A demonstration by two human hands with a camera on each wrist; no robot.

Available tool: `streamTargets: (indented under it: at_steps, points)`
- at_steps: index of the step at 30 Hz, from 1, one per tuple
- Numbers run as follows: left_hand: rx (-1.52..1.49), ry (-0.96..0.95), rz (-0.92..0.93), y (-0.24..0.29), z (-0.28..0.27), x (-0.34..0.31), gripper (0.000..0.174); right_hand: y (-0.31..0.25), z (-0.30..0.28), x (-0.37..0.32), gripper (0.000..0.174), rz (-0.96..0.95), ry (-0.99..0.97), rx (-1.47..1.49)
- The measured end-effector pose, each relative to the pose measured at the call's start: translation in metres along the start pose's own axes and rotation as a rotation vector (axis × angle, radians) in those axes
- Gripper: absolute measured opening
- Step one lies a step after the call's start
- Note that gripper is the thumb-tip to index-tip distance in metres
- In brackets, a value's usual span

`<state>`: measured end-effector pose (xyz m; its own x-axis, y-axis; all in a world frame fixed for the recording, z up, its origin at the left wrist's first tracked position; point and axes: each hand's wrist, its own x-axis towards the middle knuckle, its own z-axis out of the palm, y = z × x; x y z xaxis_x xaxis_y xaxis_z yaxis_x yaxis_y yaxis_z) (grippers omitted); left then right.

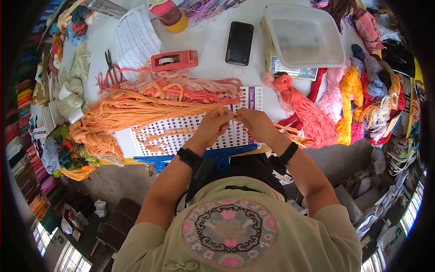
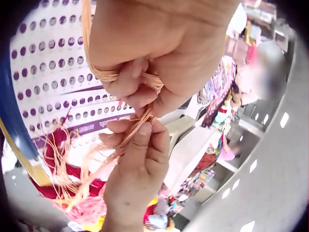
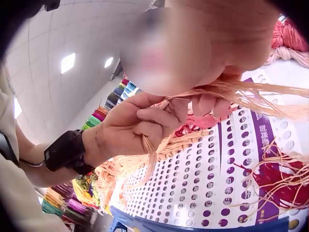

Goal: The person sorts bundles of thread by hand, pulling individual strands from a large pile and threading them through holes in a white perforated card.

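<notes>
Both hands meet over the white card with rows of purple-rimmed holes (image 1: 176, 128). My left hand (image 1: 212, 127) curls round a bundle of light orange thread (image 2: 107, 75), which runs through its fingers. Close against it, my right hand (image 1: 257, 125) pinches the same strands (image 2: 129, 137) between thumb and fingers. Loose thread ends (image 3: 270, 102) fan out beyond the right hand. A large orange skein (image 1: 149, 109) lies along the card's upper side to the left, with pink skeins (image 1: 199, 86) behind it.
Behind the skeins are a red tape dispenser (image 1: 174, 60), black scissors (image 1: 110, 68), a phone (image 1: 239, 43) and a plastic tub (image 1: 303, 34) on a scale. Coral (image 1: 312, 118) and yellow skeins (image 1: 351, 104) lie at right. A blue clip (image 1: 219, 155) edges the card's front.
</notes>
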<state>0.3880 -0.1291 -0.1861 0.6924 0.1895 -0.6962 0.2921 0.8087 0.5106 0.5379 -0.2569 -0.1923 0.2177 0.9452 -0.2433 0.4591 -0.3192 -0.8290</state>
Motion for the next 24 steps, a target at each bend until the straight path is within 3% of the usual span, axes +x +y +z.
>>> streamTargets:
  at_steps: [1, 2, 4, 5, 7, 8, 10, 11, 12, 13, 14, 15, 17, 20, 22, 24]
  points:
    - [0.001, -0.001, 0.0, -0.003, -0.001, 0.001, 0.012, 0.002, -0.001, 0.001, 0.013, -0.222, 0.1, -0.163]
    - [-0.059, -0.053, -0.065, -0.006, -0.001, 0.002, 0.013, 0.003, 0.001, 0.003, 0.013, -0.222, 0.101, -0.163]
    - [-0.119, -0.105, -0.13, -0.011, 0.001, 0.002, 0.015, 0.001, 0.007, 0.008, 0.014, -0.223, 0.357, 0.15]
    - [-0.066, -0.134, -0.178, -0.013, 0.005, 0.001, 0.019, -0.003, 0.009, 0.008, 0.014, -0.223, 0.357, 0.151]
    - [-0.038, -0.15, -0.216, -0.013, 0.013, 0.001, 0.021, -0.008, 0.012, 0.002, 0.015, 0.415, 0.133, 1.217]
    - [-0.037, -0.153, -0.217, -0.014, 0.015, 0.003, 0.021, -0.001, 0.014, 0.002, 0.015, 0.416, 0.135, 1.217]
    - [0.357, 0.038, -0.085, -0.017, 0.019, 0.005, 0.019, 0.017, 0.016, 0.005, 0.015, 0.305, 0.248, 1.216]
    - [0.357, 0.038, -0.086, -0.016, 0.016, 0.006, 0.019, 0.024, 0.014, 0.008, 0.013, 0.376, 0.311, 1.03]
    - [0.33, 0.164, -0.07, -0.013, 0.011, 0.009, 0.019, 0.031, 0.011, 0.01, 0.013, 0.376, 0.311, 1.031]
    - [0.303, 0.289, -0.055, -0.013, 0.007, 0.015, 0.018, 0.036, 0.008, 0.013, 0.013, 0.305, 0.291, 0.655]
    - [0.304, 0.287, -0.056, -0.016, 0.003, 0.022, 0.018, 0.039, 0.007, 0.014, 0.012, 0.231, 0.264, 0.281]
    - [0.337, 0.329, -0.015, -0.019, 0.0, 0.029, 0.016, 0.04, 0.009, 0.014, 0.012, 0.234, 0.265, 0.281]
    - [0.369, 0.368, 0.026, -0.028, -0.005, 0.041, 0.015, 0.042, 0.015, 0.015, 0.013, 0.084, 0.201, -0.093]
    - [0.637, 0.403, 0.157, -0.038, -0.007, 0.054, 0.014, 0.045, 0.02, 0.015, 0.012, 0.111, 0.148, -0.222]
    - [0.896, 0.332, 0.378, -0.042, -0.009, 0.055, 0.016, 0.047, 0.021, 0.014, 0.012, 0.102, 0.149, -0.211]
    - [0.958, 0.336, 0.414, -0.042, -0.008, 0.056, 0.016, 0.045, 0.02, 0.012, 0.012, 0.098, 0.152, -0.204]
